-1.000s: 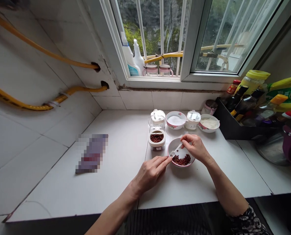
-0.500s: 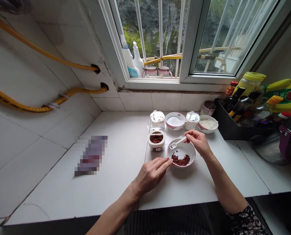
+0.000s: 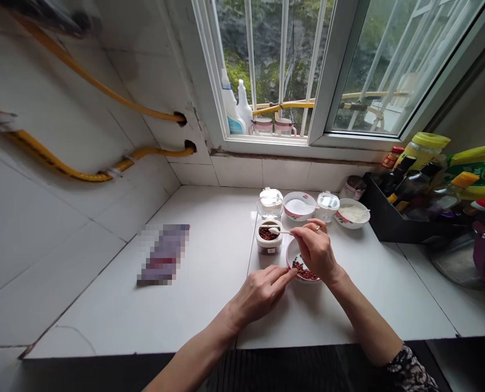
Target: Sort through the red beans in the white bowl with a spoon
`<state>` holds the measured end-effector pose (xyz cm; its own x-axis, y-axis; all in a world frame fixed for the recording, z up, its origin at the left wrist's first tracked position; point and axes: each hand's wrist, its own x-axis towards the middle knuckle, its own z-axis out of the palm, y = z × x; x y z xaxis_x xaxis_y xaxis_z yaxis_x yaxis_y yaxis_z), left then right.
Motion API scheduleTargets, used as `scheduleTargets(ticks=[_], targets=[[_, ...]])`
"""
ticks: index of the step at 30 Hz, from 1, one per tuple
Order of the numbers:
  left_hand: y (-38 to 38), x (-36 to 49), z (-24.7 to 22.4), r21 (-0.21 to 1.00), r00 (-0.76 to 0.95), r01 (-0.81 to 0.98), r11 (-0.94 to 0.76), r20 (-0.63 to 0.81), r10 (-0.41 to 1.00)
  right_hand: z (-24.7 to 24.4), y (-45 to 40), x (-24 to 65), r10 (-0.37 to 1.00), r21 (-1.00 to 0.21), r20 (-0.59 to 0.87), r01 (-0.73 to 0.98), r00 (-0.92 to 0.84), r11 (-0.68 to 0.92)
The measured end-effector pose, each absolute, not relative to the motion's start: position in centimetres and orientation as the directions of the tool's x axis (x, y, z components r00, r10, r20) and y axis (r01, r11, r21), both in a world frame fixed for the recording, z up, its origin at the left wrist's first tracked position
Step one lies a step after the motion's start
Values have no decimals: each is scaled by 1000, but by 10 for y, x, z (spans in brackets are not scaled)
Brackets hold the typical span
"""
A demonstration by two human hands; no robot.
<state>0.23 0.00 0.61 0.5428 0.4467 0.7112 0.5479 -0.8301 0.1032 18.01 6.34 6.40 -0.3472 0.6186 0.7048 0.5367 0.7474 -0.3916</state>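
White plastic spoon (image 3: pixel 278 232) hovered over a white-rimmed clear jar (image 3: pixel 269 244)
Right hand (image 3: pixel 318 252) pinched it between fingers (image 3: pixel 302 236); left hand (image 3: pixel 262 288) touched a round, pink-rimmed white bowl (image 3: pixel 293 251), fingers' grip unclear.

White spoon (image 3: pixel 275 231), pink-rimmed white bowl (image 3: pixel 293 251), dark-red grains (image 3: pixel 304 271), yellow hose (image 3: pixel 156 112), black box (image 3: pixel 391 231), black sleeve (image 3: pixel 411 369) with pale patterning

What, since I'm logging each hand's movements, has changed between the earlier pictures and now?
The right hand has carried the small white spoon leftward, from above the pink-rimmed peppercorn bowl to the mouth of the open peppercorn jar. Nothing was newly grasped or released. The left hand still touches the bowl's near-left rim; bowl and jar stayed put.
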Motion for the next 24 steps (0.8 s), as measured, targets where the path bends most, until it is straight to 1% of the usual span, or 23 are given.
scheduleTargets(ticks=[1,3,5,6,7,8,9,11,14,16,18,20,24], targets=[[0,2,6,105,545,546,-831,709,447,65,64,183,625,-407,717,543,-308,735],[-1,2,6,112,552,540,-834,701,451,69,64,193,664,-478,724,557,-189,680],[-1,1,6,120,558,535,-836,693,457,73,66,207,725,-567,683,563,-86,601],[-2,1,6,123,560,533,-837,691,457,74,66,215,762,-611,644,556,-63,563],[-2,1,7,126,561,529,-840,690,457,75,67,223,795,-639,603,554,-69,533],[-2,1,7,129,563,525,-841,689,456,76,68,231,822,-650,558,556,-115,519],[-2,1,7,132,563,522,-843,689,457,76,69,238,837,-637,521,575,-170,513],[-2,1,7,136,564,520,-843,687,458,76,72,248,840,-568,473,637,-266,522],[-3,0,7,136,568,526,-839,678,466,72,75,249,831,-456,442,712,-338,533],[-3,0,7,137,578,529,-837,665,474,67,75,244,831,-437,422,722,-362,536],[-3,-1,6,137,582,530,-837,659,476,63,73,236,834,-463,391,700,-389,543],[-3,-2,5,133,582,527,-839,663,471,60,71,229,845,-519,349,667,-405,534],[-3,-2,5,132,583,528,-839,663,471,60,69,222,892,-647,270,618,-362,446]])
